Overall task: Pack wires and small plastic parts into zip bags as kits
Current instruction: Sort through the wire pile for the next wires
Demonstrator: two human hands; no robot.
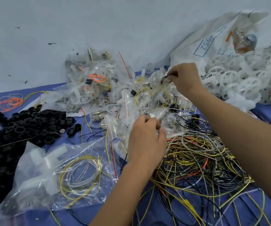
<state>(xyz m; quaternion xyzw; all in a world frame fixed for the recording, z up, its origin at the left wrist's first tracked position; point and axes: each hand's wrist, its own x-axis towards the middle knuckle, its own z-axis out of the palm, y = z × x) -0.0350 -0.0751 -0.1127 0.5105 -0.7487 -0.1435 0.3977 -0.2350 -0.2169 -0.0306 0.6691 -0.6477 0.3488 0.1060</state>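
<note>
My left hand (pixel 147 136) pinches the top edge of a clear zip bag (pixel 154 111) at the middle of the table. My right hand (pixel 186 77) is raised farther back, its fingertips closed on a small coiled black wire (pixel 164 79) held above the bag. A yellow wire (pixel 141 93) loops inside or against the bag. A tangle of loose yellow, grey, black and orange wires (pixel 199 160) lies under my right forearm. Filled zip bags (pixel 90 82) are piled at the back centre.
A heap of black plastic rings (pixel 22 128) covers the left side. A large clear bag (pixel 63 173) with coiled yellow and grey wires lies in front. White plastic wheels (pixel 239 82) spill from a big white sack (pixel 213 38) at the right. Orange wires (pixel 9 101) lie far left.
</note>
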